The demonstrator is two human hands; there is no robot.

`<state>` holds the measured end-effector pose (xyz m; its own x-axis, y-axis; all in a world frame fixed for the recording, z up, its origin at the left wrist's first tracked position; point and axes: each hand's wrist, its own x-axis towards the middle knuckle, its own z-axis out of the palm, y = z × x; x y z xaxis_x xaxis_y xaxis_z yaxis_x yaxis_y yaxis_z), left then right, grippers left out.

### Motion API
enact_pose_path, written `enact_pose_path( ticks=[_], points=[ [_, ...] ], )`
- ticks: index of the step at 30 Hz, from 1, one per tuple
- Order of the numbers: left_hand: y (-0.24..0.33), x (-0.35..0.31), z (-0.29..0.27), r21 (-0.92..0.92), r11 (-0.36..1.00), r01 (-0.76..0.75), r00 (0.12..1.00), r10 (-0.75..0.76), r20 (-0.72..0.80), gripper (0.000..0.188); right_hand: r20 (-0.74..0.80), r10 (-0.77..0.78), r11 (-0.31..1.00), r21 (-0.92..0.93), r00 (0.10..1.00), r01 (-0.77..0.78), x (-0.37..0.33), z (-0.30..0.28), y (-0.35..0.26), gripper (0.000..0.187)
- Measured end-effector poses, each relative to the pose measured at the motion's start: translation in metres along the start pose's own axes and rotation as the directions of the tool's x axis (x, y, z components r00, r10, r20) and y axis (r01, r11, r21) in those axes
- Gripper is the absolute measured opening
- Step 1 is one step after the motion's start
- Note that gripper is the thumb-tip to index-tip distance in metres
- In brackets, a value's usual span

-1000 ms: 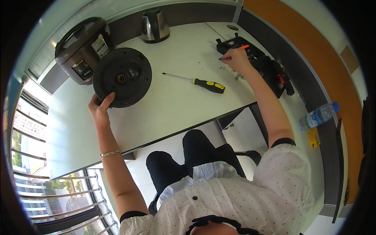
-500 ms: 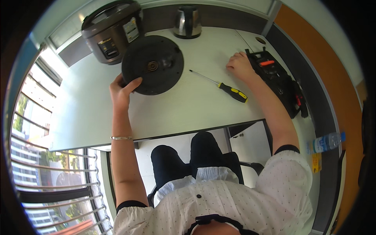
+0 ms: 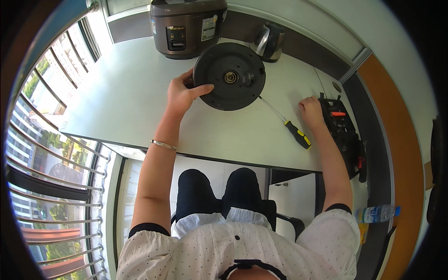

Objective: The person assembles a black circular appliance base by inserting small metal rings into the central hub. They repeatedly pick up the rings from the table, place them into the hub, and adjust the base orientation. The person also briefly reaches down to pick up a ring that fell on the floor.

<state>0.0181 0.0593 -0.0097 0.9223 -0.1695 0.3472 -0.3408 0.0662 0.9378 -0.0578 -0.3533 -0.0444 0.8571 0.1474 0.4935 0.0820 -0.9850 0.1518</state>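
My left hand (image 3: pixel 183 94) grips a round black plastic disc (image 3: pixel 216 89) by its left edge, thumb lying over the face. The disc is held up over the table, its face turned toward me, with a brass-coloured ring at its centre. A screwdriver (image 3: pixel 297 134) with a black and yellow handle lies on the table, its tip end hidden behind the disc. My right hand (image 3: pixel 310 108) rests on the table beside a black tool case (image 3: pixel 343 135), fingers curled in; whether they hold anything is hidden.
A brown rice cooker (image 3: pixel 189 30) and a steel kettle (image 3: pixel 269 43) stand at the back of the white table (image 3: pixel 126 98). A water bottle (image 3: pixel 377 214) lies at the lower right. A barred window (image 3: pixel 56 172) is on the left, and grey partitions border the table.
The view has turned, so the table's things appear farther right. The disc is now nearer the screwdriver and covers its tip. My right hand stays by the tool case.
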Motion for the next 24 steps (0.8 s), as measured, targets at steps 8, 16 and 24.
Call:
enact_pose_path(
  ticks=[8,16,24],
  points=[
    [0.005,-0.002,-0.005,0.011,0.997,0.080,0.996,-0.081,0.047,0.069,-0.362,0.042,0.841,0.515,0.931,0.162,0.059,-0.085,-0.097,0.006],
    [0.004,-0.002,-0.005,0.029,0.997,0.064,0.997,-0.066,0.043,0.075,-0.425,-0.232,0.788,0.445,0.875,0.425,0.104,-0.111,-0.166,0.005],
    [-0.008,-0.001,-0.003,-0.003,1.000,0.011,0.999,-0.011,0.032,0.082,-0.417,-0.314,0.836,0.305,0.853,0.457,0.110,-0.105,-0.175,0.007]
  ],
)
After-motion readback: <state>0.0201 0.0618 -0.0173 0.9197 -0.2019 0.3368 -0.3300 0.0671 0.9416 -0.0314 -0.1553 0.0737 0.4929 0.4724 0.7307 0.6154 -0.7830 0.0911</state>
